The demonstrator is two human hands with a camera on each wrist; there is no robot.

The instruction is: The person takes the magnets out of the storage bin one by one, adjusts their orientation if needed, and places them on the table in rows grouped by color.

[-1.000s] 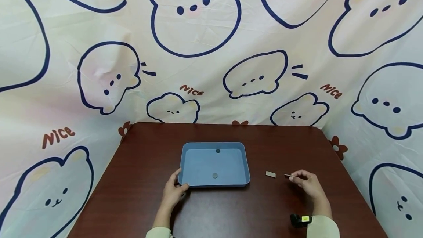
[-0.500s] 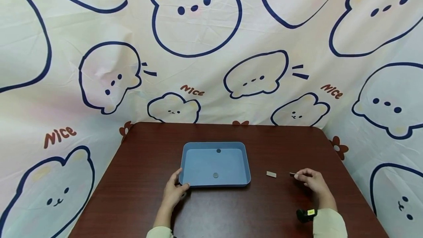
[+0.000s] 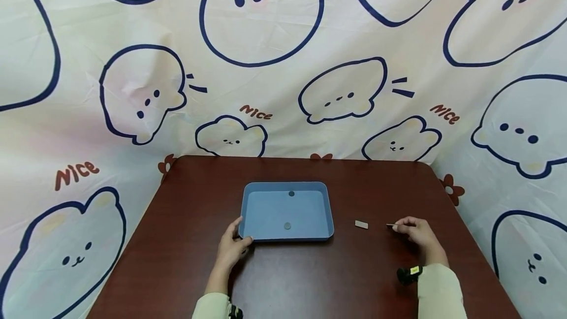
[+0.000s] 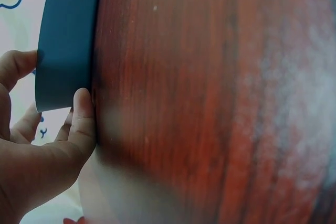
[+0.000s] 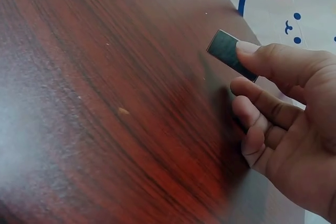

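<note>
A blue tray point(image 3: 266, 210) stands on the brown table with two small round discs in it, one point(image 3: 291, 194) near the far edge and one point(image 3: 287, 226) nearer the front. My left hand point(image 3: 231, 250) grips the tray's front left corner; in the left wrist view the thumb and fingers point(image 4: 47, 156) lie around the tray's end point(image 4: 68, 45). Right of the tray, my right hand point(image 3: 418, 235) pinches a small flat rectangular block, whose dark face point(image 5: 229, 52) shows in the right wrist view. Between tray and right hand lies a pale rectangular block point(image 3: 361, 224).
The brown table point(image 3: 310, 279) reaches back to a cream cloth point(image 3: 283, 87) printed with blue animal outlines, which also hangs at both sides. Each wrist carries a black device, the right one point(image 3: 408, 275) with a yellow label.
The right hand, with its block, has moved slightly right, away from the pale block. The head view has tilted a little downward. The left hand stays on the tray corner.
</note>
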